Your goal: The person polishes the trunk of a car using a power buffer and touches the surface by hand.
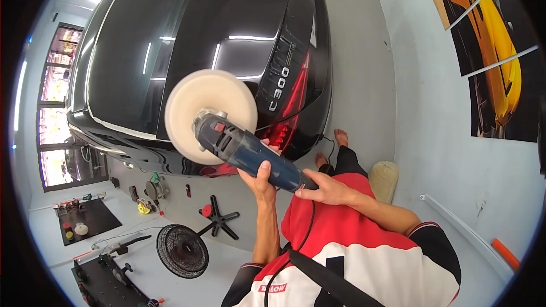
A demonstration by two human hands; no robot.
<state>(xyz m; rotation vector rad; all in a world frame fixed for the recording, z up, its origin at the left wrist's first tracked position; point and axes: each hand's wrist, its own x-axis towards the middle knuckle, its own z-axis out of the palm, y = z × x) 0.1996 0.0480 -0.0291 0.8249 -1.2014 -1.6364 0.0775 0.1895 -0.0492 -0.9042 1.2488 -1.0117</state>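
A blue and black power polisher [259, 159] with a round cream pad [211, 94] is held in front of my body. My left hand [261, 179] is closed around the middle of its body, thumb on top. My right hand [324, 187] grips the rear end, where the black cord [310, 222] hangs down. The pad appears over the rear of a black car [227, 11], beside its red tail light [293, 108] and the C300 badge [278, 88]. Whether the pad touches the paint cannot be made out.
A black fan [182, 250] stands at the lower left, near a black star-shaped base [218, 218]. Tool boards [91, 222] are at the far left. A beige cylindrical object [384, 182] stands by the right wall, below a yellow car picture [489, 40]. Cord lies near my feet.
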